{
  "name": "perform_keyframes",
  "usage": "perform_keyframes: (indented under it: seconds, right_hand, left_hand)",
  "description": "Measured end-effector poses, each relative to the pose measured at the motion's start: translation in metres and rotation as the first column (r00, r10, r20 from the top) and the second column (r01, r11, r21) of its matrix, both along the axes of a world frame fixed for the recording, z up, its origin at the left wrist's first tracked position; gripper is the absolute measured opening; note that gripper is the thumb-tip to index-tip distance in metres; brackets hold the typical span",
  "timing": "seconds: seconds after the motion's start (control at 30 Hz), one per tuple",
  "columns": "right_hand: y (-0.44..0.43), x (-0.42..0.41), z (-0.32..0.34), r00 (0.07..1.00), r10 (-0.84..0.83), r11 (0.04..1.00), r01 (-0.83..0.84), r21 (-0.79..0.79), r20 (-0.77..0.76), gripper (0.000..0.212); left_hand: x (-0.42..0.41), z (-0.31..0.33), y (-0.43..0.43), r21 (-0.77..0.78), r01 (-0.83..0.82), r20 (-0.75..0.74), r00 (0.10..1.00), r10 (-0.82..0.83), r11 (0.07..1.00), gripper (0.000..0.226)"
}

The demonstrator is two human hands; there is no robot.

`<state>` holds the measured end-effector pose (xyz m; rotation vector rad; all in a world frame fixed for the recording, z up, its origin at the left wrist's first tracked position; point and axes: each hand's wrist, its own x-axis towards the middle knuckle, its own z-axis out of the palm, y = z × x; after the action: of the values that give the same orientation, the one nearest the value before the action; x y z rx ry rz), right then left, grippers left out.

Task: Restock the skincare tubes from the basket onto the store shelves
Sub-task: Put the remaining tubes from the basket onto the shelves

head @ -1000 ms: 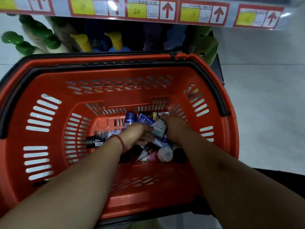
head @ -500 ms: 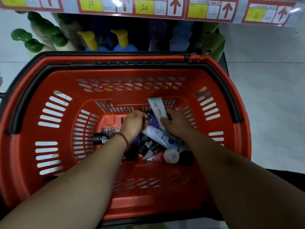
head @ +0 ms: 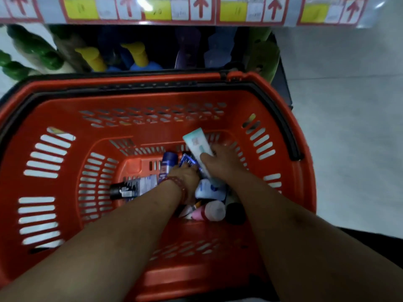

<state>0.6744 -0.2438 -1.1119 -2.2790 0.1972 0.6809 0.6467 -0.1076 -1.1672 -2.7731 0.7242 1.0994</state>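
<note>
Both my hands reach down into a red shopping basket [head: 54,214] whose bottom holds a heap of several skincare tubes. My right hand [head: 222,164] grips a white and pale-green tube [head: 196,142], which stands tilted with its flat end up. My left hand [head: 185,177], with a red string at the wrist, has its fingers curled down among the tubes around a blue one [head: 188,160]. A dark blue tube [head: 168,164], a black-capped grey tube [head: 133,188], a white tube [head: 209,191] and a pink tube with a white cap [head: 209,212] lie around the hands.
Behind the basket a low shelf holds green bottles [head: 32,53], yellow-pump blue bottles [head: 139,57] and purple bottles [head: 187,49]. A shelf edge with yellow and red price labels [head: 196,9] runs across the top. Pale tiled floor [head: 349,127] lies to the right.
My right hand has lifted the white and pale-green tube out of the heap and stood it up. My left hand has dug lower among the tubes.
</note>
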Motion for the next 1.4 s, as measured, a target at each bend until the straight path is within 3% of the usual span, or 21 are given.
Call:
perform_keyframes:
  seconds: [0.13, 0.23, 0.3, 0.4, 0.5, 0.63, 0.73, 0.8, 0.9, 0.97, 1.1, 1.3, 1.4]
  right_hand:
    - [-0.001, 0.006, 0.024, 0.987, -0.097, 0.977, 0.119, 0.179, -0.128, 0.020]
    - [0.001, 0.004, 0.055, 0.942, -0.226, 0.887, 0.305, 0.348, -0.249, 0.010]
    - [0.000, -0.003, 0.076, 0.908, -0.287, 0.806, 0.401, 0.436, -0.305, 0.021]
    - [0.003, -0.018, 0.115, 0.900, -0.283, 0.720, 0.427, 0.547, -0.331, 0.031]
    - [0.007, -0.029, 0.163, 0.936, -0.257, 0.706, 0.351, 0.614, -0.240, 0.030]
    - [0.012, -0.049, 0.218, 0.971, -0.222, 0.674, 0.216, 0.707, -0.085, 0.016]
    - [0.014, -0.057, 0.257, 0.977, -0.212, 0.671, 0.118, 0.732, 0.036, 0.019]
    - [0.016, -0.058, 0.281, 0.971, -0.215, 0.673, 0.073, 0.736, 0.100, 0.024]
    - [0.019, -0.061, 0.318, 0.951, -0.247, 0.670, 0.029, 0.742, 0.185, 0.029]
    - [0.019, -0.058, 0.338, 0.936, -0.277, 0.656, 0.018, 0.755, 0.218, 0.038]
    - [0.010, -0.051, 0.363, 0.905, -0.344, 0.612, 0.015, 0.791, 0.249, 0.039]
    - [-0.006, -0.032, 0.382, 0.857, -0.394, 0.670, 0.021, 0.742, 0.332, 0.026]
    - [-0.021, -0.016, 0.387, 0.828, -0.429, 0.680, 0.034, 0.732, 0.361, 0.032]
  left_hand:
    - [-0.001, 0.020, 0.021, -0.059, -0.180, -0.186, 0.968, 0.166, 0.982, 0.059]
    - [-0.005, 0.064, 0.039, -0.171, -0.288, -0.207, 0.946, 0.251, 0.942, 0.040]
    - [-0.006, 0.088, 0.053, -0.248, -0.405, -0.211, 0.909, 0.359, 0.880, 0.037]
    - [-0.017, 0.129, 0.076, -0.440, -0.575, -0.281, 0.817, 0.503, 0.689, 0.055]
    - [-0.029, 0.180, 0.089, -0.570, -0.690, -0.371, 0.701, 0.609, 0.446, 0.049]
    - [-0.040, 0.241, 0.090, -0.747, -0.658, -0.438, 0.599, 0.671, 0.100, 0.024]
    - [-0.043, 0.280, 0.087, -0.764, -0.627, -0.565, 0.535, 0.629, -0.153, 0.032]
    - [-0.042, 0.302, 0.084, -0.772, -0.580, -0.600, 0.529, 0.600, -0.260, 0.038]
    - [-0.040, 0.341, 0.075, -0.764, -0.512, -0.641, 0.531, 0.555, -0.393, 0.027]
    - [-0.041, 0.364, 0.067, -0.767, -0.474, -0.642, 0.563, 0.521, -0.433, 0.022]
    - [-0.039, 0.401, 0.053, -0.797, -0.433, -0.601, 0.635, 0.485, -0.422, 0.024]
    - [-0.021, 0.431, 0.031, -0.824, -0.397, -0.562, 0.667, 0.489, -0.405, 0.026]
    - [-0.010, 0.443, 0.019, -0.822, -0.399, -0.562, 0.681, 0.469, -0.406, 0.027]
